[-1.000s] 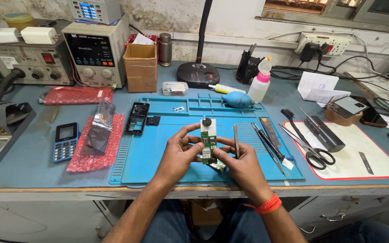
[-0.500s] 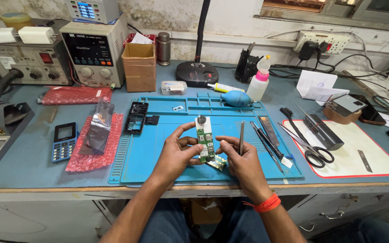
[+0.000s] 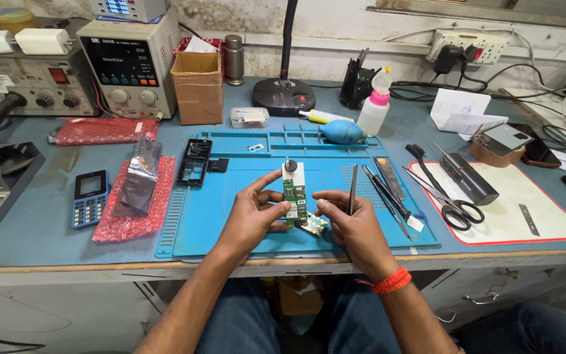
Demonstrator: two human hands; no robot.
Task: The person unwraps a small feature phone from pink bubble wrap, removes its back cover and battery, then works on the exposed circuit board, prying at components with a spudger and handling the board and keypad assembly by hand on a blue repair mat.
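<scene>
Green board [image 3: 294, 192] held upright over the blue mat [image 3: 230, 210], near its front edge. Left hand [image 3: 253, 213] pinches the board's left edge, index finger up along it. Right hand [image 3: 352, 223] touches the right edge and grips tweezers [image 3: 352, 189], tips up. Smaller board [image 3: 314, 225] lies on mat just below. Phone shell [image 3: 194, 162] at mat's rear left. Desk [image 3: 40, 246]: blue top, keypad phone [image 3: 90, 197] left, scissors [image 3: 450, 200] on white mat [image 3: 525, 223] right, power supply [image 3: 132, 62] against a worn plaster wall [image 3: 335, 23].
</scene>
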